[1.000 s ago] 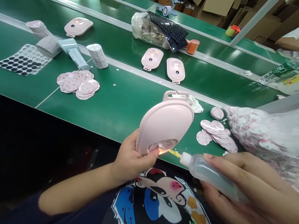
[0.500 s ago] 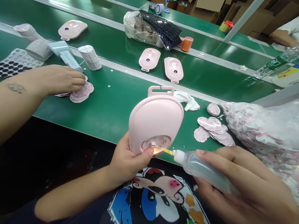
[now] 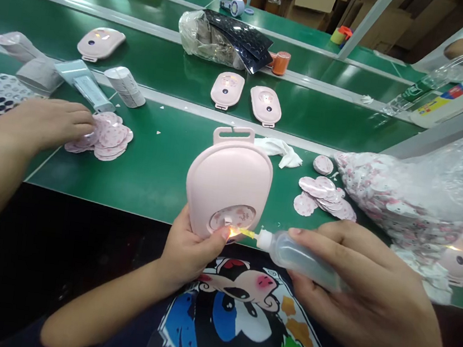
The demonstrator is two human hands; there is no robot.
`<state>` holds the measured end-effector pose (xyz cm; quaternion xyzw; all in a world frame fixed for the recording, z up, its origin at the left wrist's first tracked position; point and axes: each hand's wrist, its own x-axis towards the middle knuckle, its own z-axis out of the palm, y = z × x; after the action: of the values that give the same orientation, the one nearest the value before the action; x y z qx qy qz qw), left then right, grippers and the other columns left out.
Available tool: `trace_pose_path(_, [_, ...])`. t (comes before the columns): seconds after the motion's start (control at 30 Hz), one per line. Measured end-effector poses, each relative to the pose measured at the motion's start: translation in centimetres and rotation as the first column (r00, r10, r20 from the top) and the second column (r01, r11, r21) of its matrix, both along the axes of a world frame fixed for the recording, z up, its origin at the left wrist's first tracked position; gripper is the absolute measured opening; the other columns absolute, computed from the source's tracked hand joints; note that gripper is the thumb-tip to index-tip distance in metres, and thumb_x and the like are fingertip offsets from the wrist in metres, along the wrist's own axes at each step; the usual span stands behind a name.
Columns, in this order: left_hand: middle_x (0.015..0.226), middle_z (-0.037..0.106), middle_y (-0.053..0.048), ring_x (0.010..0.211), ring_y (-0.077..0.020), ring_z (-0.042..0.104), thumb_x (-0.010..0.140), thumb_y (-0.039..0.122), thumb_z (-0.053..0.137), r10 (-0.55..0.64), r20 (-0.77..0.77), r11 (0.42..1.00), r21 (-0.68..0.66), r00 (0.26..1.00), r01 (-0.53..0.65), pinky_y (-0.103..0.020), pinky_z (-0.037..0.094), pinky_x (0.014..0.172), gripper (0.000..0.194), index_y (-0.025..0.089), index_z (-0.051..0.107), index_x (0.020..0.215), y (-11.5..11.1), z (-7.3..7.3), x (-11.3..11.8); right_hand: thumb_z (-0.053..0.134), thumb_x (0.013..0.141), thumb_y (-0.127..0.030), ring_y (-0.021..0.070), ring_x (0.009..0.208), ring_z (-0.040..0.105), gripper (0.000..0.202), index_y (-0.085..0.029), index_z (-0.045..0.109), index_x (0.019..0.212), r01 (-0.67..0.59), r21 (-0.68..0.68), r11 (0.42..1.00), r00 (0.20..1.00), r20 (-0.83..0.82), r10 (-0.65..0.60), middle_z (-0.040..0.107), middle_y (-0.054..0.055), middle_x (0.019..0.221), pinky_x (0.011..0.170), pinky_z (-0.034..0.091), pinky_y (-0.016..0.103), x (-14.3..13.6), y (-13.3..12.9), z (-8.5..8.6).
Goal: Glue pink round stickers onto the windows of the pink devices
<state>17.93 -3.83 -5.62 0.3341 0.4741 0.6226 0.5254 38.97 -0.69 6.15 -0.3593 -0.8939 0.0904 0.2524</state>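
Note:
My left hand (image 3: 188, 250) grips a pink rounded casing (image 3: 230, 182) by its lower edge, holding it upright over the near edge of the green belt (image 3: 159, 176). A round patterned disc (image 3: 234, 217) sits in the casing's lower recess. My right hand (image 3: 371, 303) holds a clear squeeze bottle (image 3: 299, 259); its yellow nozzle tip touches the casing beside my left thumb, where a small light glows.
A co-worker's hand (image 3: 46, 122) rests on a pile of pink discs (image 3: 107, 136) at the left. More discs (image 3: 324, 196) and a plastic bag full of them (image 3: 405, 200) lie to the right. Two pink casings (image 3: 244, 99) lie on the far belt, near a white rag (image 3: 279, 148).
A co-worker's arm came in from the left and reached the left disc pile. My hands, the casing and the bottle shifted slightly left and down in view.

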Motion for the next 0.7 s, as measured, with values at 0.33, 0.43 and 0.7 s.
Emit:
trace_pose_path(0.33, [0.113, 0.067, -0.011, 0.101, -0.0235, 0.067, 0.074, 0.026, 0.079, -0.006, 0.037, 1.000, 0.018, 0.999, 0.005, -0.037, 0.058, 0.093, 0.042, 0.018, 0.063, 0.112, -0.1, 0.2, 0.0, 0.060, 0.083, -0.010, 0.0061, 0.081, 0.052, 0.027, -0.015, 0.062, 0.109, -0.007, -0.020, 1.000, 1.000, -0.013, 0.007, 0.056, 0.005, 0.090, 0.067, 0.047, 0.016, -0.2, 0.0, -0.2])
trace_pose_path(0.43, [0.109, 0.069, -0.011, 0.098, -0.0234, 0.068, 0.073, 0.026, 0.080, 0.003, 0.045, 1.000, 0.015, 0.999, -0.003, -0.037, 0.058, 0.092, 0.043, 0.018, 0.063, 0.111, -0.1, 0.1, 0.0, 0.060, 0.084, -0.012, 0.0052, 0.081, 0.053, 0.024, -0.014, 0.062, 0.107, -0.003, -0.012, 1.000, 1.000, -0.006, 0.003, 0.057, 0.004, 0.090, 0.068, 0.047, 0.015, -0.2, 0.0, 0.2])
trace_pose_path(0.7, [0.096, 0.072, -0.005, 0.086, -0.0182, 0.069, 0.064, 0.024, 0.086, 0.228, 0.128, 0.974, -0.025, 0.965, -0.227, -0.027, 0.062, 0.078, 0.049, 0.019, 0.066, 0.108, 1.4, 2.3, -1.1, 0.058, 0.087, -0.023, 0.0057, 0.093, 0.061, 0.033, -0.017, 0.054, 0.119, 0.195, -0.237, 0.952, 0.866, -0.415, -0.281, 0.060, 0.005, 0.112, 0.078, 0.051, 0.014, 3.5, 1.9, -2.4])
